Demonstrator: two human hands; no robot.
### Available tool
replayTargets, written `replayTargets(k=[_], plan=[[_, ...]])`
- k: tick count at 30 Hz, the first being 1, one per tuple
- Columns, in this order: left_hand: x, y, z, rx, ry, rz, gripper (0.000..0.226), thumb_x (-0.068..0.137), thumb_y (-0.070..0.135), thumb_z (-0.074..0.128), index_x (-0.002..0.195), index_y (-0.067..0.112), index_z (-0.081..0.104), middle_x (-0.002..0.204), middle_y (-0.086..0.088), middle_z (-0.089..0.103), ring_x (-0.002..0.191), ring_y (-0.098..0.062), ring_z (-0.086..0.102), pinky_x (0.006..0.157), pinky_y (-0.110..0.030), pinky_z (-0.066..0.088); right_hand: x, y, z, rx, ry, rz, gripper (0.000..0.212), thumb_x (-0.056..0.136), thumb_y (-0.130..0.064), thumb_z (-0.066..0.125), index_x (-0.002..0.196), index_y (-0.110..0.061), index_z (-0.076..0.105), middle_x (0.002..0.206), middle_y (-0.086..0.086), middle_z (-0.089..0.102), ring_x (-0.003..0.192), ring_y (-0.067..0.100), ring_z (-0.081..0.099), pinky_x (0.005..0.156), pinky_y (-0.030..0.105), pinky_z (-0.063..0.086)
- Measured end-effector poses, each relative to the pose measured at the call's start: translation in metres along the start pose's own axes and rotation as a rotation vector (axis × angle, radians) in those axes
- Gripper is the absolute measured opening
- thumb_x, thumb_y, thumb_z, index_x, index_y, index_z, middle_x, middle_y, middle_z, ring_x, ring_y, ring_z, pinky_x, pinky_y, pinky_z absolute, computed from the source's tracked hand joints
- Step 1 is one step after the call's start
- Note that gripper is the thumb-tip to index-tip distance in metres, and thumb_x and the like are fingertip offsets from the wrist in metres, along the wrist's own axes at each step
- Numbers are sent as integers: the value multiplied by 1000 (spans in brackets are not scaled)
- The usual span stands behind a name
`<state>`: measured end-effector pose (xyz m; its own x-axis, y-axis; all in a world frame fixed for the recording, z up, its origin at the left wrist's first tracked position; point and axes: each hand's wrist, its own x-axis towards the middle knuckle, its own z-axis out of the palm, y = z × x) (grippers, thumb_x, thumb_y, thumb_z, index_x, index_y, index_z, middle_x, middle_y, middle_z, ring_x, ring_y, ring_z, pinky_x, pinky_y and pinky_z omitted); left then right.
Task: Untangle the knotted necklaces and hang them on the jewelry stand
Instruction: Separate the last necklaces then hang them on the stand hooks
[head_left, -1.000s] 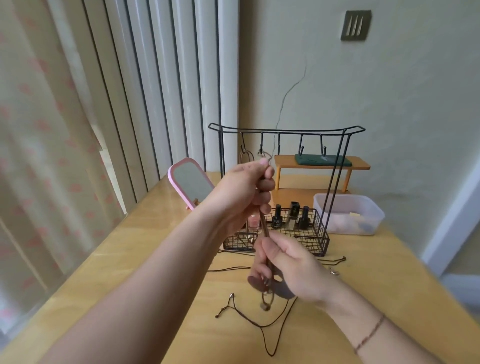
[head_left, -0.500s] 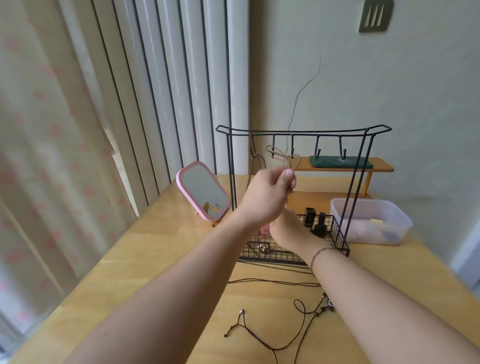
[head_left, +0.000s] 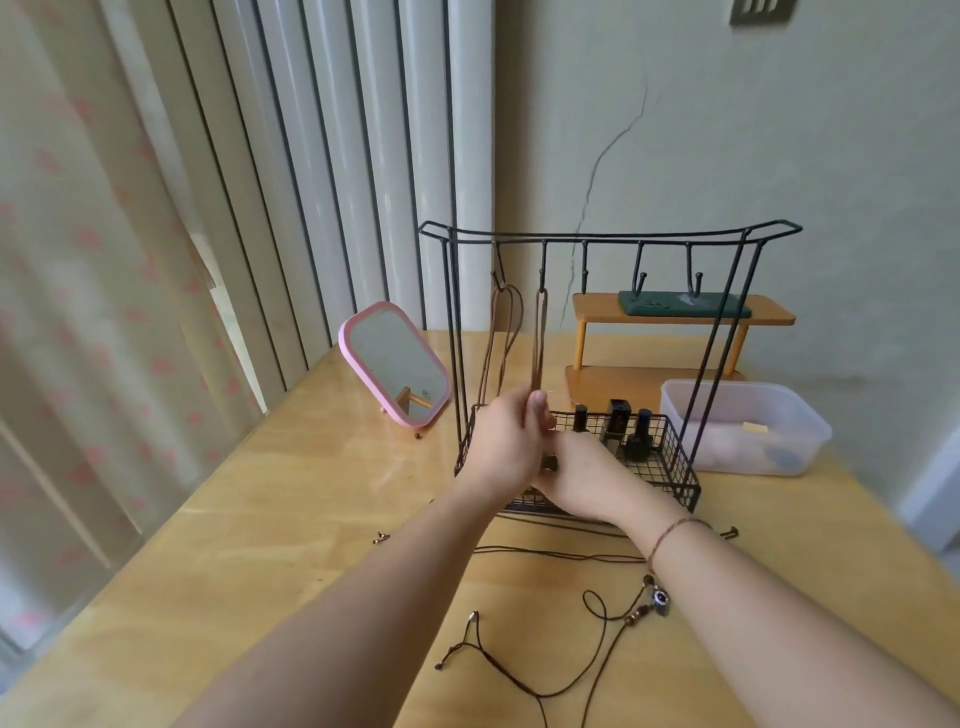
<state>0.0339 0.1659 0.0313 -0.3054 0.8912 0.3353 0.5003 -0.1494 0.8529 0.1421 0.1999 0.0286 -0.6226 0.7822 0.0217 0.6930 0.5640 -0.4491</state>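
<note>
Stand (head_left: 597, 240) sits toward far edge of table (head_left: 291, 519), black wire frame w/ hook row on top bar and basket base. Two brown cords on it: one (head_left: 501, 332) on the leftmost hook, hanging free; a second cord (head_left: 540, 338) looped over the next hook, running straight down, long axis vertical, into the left hand. Left hand (head_left: 506, 441) is closed, thumb and fingers pinching that cord at its lower end, just in front of basket rim. Right hand (head_left: 582, 480) lies just behind and below left, touching it; mostly hidden, so cannot tell whether it grips anything. Key relation: hook is directly above the hands, cord taut-looking between; left hand is the one on it. Judgement: hang of this cord appears near done; release should let it drop plumb. Remaining work lies near the front edge: dark cord necklaces (head_left: 587, 654), thin, looping across each other, w/ bead pendant (head_left: 657, 603) close under right wrist; right hand nearer. Three hooks at right look free. Risk: thin cords snagging on basket wire.
</note>
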Motion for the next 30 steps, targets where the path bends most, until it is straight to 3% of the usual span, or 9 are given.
replayTargets(k=[3,7,10,15,20,23,26,28,30], plan=[[-4,-5,2,95,29,16,28,107,29,37,91,15,57,85,0,67,80,-9,62,65,-17,46,-26,4,-3,-43,54,-4,34,99,-33,57,133,-28,58,116,-1,68,85,14,67,82,36,57],[-11,-11,-5,193,-20,38,22,105,27,43,98,14,58,91,-2,68,79,-10,63,66,-20,49,-56,22,-5,-12,266,-117,25,98,-28,59,121,-26,68,113,-12,66,106,7,60,96,33,52],[-26,-17,-10,210,-4,81,21,101,24,54,119,14,60,109,3,70,99,-8,65,82,-18,51,-77,39,-4,27,117,-161,20,96,-22,61,110,-33,72,102,-23,62,96,-3,57,91,27,52],[-67,-23,-21,319,116,201,41,98,26,57,138,20,51,134,8,57,124,-7,50,104,-23,41,-96,60,-2,14,-103,-221,55,79,1,55,104,-46,67,119,-32,52,123,-3,38,104,23,37],[-109,-24,-17,434,-245,299,25,98,39,52,116,24,61,117,10,60,114,-8,52,97,-31,46,-108,56,11,-165,-225,-228,12,88,-41,65,85,-46,55,133,-31,36,132,-4,22,94,33,38],[-122,-37,-19,540,-364,295,39,94,55,45,119,28,57,124,12,55,118,-10,45,101,-30,40,-114,61,15,95,-129,-208,19,94,-26,64,82,-37,55,113,-18,61,115,2,49,99,35,44],[-131,-56,-30,557,-456,366,52,90,68,42,120,29,58,132,14,50,125,-7,36,109,-25,32,-128,62,8,608,17,-57,14,98,-5,56,89,-15,57,87,6,74,89,28,69,89,47,53],[-137,-64,-36,510,-468,412,44,90,64,49,115,30,60,130,15,50,125,-4,36,108,-20,29,-135,60,5,774,83,1,12,100,-2,50,90,-5,53,66,8,65,66,34,61,74,49,51],[-139,-67,-42,460,-447,412,28,90,54,53,104,31,64,120,18,54,117,-2,40,102,-18,33,-139,59,5,788,63,31,10,101,-7,53,91,-6,54,55,2,47,52,20,42,58,39,43]])
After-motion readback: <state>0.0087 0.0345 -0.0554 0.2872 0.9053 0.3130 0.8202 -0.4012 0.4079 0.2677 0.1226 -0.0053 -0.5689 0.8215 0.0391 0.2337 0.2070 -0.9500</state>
